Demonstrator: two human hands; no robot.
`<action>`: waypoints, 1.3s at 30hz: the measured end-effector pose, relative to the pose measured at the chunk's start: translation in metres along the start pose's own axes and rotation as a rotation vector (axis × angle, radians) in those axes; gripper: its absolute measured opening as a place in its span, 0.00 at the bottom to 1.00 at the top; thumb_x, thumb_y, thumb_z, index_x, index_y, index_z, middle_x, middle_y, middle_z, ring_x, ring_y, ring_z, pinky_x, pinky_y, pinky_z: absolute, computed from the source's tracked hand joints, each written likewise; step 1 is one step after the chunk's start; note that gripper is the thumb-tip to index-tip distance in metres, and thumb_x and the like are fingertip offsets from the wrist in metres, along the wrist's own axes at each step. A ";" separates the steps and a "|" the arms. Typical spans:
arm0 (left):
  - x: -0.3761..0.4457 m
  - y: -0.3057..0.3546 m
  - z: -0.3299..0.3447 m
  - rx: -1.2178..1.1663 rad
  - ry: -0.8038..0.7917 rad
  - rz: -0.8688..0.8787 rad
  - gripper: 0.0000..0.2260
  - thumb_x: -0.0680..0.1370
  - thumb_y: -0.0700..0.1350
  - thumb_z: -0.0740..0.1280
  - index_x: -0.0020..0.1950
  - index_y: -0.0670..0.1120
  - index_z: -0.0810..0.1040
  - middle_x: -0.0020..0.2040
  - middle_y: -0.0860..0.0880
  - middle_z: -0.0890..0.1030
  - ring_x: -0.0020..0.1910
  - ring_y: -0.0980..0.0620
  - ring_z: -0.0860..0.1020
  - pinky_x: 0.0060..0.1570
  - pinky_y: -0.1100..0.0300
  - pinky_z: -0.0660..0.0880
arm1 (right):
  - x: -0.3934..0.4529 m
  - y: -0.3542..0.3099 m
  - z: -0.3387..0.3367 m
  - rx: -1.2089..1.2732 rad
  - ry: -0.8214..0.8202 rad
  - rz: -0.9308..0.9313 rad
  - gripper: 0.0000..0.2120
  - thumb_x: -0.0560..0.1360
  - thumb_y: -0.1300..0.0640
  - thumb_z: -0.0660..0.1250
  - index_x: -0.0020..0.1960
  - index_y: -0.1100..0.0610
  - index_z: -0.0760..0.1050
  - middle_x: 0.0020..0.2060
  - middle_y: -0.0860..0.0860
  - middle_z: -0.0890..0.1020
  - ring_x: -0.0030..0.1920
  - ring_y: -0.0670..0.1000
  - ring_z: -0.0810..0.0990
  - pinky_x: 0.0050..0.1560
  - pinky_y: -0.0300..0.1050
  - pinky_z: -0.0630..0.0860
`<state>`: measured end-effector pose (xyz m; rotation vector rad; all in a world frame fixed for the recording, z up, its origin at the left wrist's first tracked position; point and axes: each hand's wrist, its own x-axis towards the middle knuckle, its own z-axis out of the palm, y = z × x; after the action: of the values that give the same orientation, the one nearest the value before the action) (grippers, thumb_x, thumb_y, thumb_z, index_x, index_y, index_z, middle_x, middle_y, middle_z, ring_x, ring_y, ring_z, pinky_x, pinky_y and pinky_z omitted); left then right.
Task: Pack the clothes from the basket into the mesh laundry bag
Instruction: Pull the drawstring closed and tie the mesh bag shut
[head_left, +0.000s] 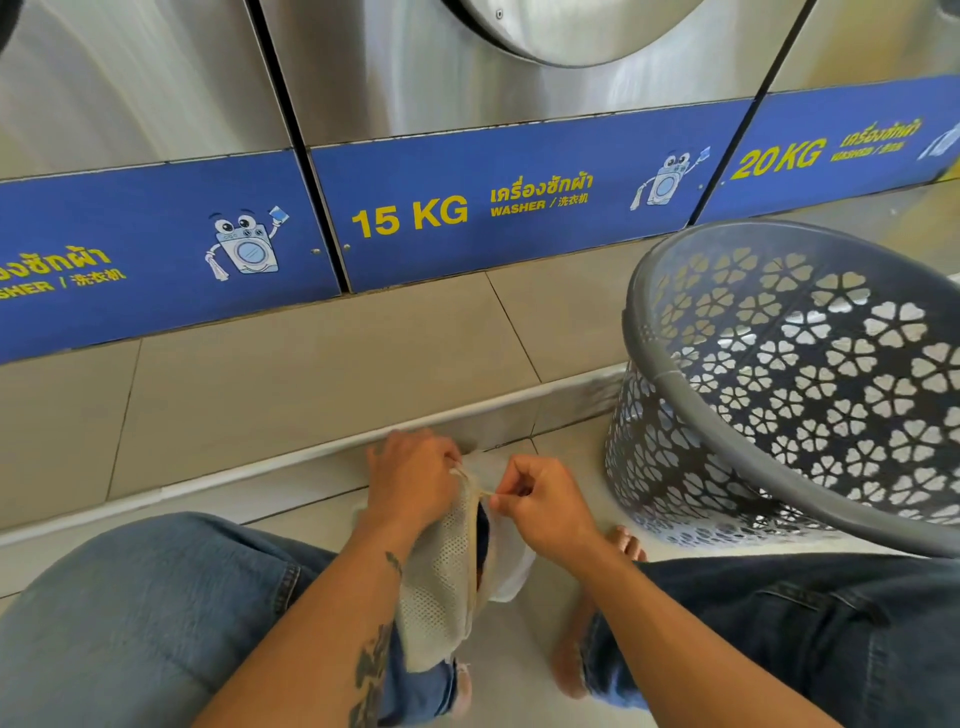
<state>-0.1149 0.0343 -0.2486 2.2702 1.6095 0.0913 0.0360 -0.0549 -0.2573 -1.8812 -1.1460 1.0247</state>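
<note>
The mesh laundry bag (447, 566) hangs between your knees, near the floor (561, 457). Your left hand (410, 480) grips its gathered mouth; your right hand (545, 506) has fingers pinched closed on the drawstring (475, 486). The grey basket (810, 384) sits tilted at right, below the 15 KG washer (519, 202).

Head view, looking steeply down, close, probably crouched, facing washers (519, 208)

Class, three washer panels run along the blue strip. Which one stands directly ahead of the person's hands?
The middle washer panel, marked 15 KG. The 20 KG panel lies right, behind the basket; the left panel shows no weight.
</note>
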 end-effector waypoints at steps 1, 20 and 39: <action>0.000 -0.003 0.000 -0.013 0.043 -0.032 0.11 0.75 0.46 0.62 0.48 0.57 0.83 0.54 0.54 0.80 0.57 0.46 0.73 0.57 0.49 0.68 | -0.004 0.002 0.003 -0.014 -0.011 -0.004 0.10 0.67 0.63 0.75 0.32 0.55 0.76 0.29 0.47 0.79 0.32 0.44 0.75 0.36 0.44 0.76; -0.047 -0.005 0.013 -0.195 -0.087 -0.006 0.12 0.79 0.50 0.57 0.60 0.59 0.74 0.48 0.50 0.82 0.40 0.50 0.78 0.38 0.56 0.74 | -0.044 0.010 0.017 0.266 -0.153 0.238 0.15 0.68 0.73 0.69 0.29 0.56 0.78 0.31 0.53 0.85 0.34 0.50 0.82 0.35 0.41 0.80; -0.023 -0.005 0.024 -0.473 0.097 -0.181 0.10 0.71 0.39 0.70 0.37 0.55 0.77 0.31 0.55 0.78 0.31 0.54 0.78 0.33 0.57 0.77 | -0.032 0.008 0.023 0.313 -0.295 0.504 0.07 0.63 0.70 0.69 0.41 0.63 0.79 0.33 0.58 0.80 0.33 0.54 0.77 0.39 0.49 0.75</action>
<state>-0.1216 0.0087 -0.2694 1.7792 1.6248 0.4877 0.0090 -0.0835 -0.2662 -1.8365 -0.6126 1.6984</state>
